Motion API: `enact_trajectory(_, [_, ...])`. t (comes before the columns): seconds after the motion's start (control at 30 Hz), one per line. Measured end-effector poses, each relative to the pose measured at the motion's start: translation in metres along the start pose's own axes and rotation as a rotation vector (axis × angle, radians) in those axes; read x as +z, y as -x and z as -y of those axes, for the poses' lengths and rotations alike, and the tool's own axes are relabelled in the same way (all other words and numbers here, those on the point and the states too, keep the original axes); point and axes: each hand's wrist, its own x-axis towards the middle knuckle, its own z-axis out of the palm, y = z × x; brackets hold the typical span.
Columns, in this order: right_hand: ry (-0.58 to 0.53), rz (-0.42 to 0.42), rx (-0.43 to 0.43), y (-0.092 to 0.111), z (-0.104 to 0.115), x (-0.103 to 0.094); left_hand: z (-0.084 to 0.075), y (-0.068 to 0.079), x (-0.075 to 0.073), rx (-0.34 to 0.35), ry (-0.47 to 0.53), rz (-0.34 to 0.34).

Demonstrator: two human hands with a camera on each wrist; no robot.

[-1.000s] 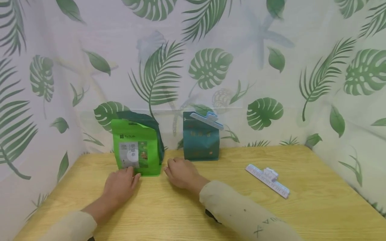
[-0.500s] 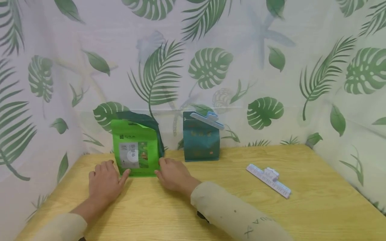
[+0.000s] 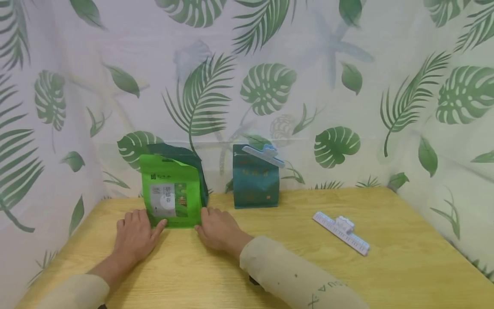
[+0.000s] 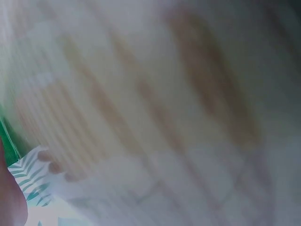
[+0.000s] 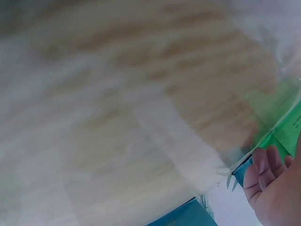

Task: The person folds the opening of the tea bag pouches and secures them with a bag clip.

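A bright green tea bag (image 3: 191, 180) stands upright at the left of the table, its printed label facing me. My left hand (image 3: 135, 236) rests at its lower left corner, fingers along the side and thumb at the front bottom edge. At the lower right corner my right hand (image 3: 219, 228) touches the bag, with the thumb in front. Relaxed fingers lie against the green bag's side (image 5: 287, 134) in the right wrist view. Behind it, a dark green bag (image 3: 170, 149) is mostly hidden. Blur fills most of both wrist views.
A teal bag (image 3: 255, 189) with a pale blue sealing clip (image 3: 264, 154) slanted across its top stands at the back centre. A white-pink sealing clip (image 3: 341, 231) lies on the wooden table (image 3: 301, 257) at right. Leaf-print cloth (image 3: 270, 51) walls the back and sides.
My left hand has moved left from the bag's front to its lower left corner. My right hand has come leftward against its lower right corner. The bags look unmoved.
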Motion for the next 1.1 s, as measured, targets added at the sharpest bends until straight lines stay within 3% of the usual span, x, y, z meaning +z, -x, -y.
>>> enact_trajectory(0.4, [-0.006,-0.024,-0.014,0.003,0.002,0.003,0.001,0.001,-0.007,0.026,0.002,-0.007])
enact_trajectory(0.57, [-0.014,-0.017,-0.002,0.006,-0.002,0.003,0.0,0.001,-0.005,0.068,0.045,0.0])
enact_trajectory(0.77, [-0.013,-0.011,0.021,0.013,-0.01,0.003,-0.01,-0.002,-0.001,0.06,0.111,0.008])
enact_trajectory(1.1, [-0.001,-0.047,0.016,0.022,-0.026,0.003,-0.027,-0.008,-0.001,0.092,0.058,0.02])
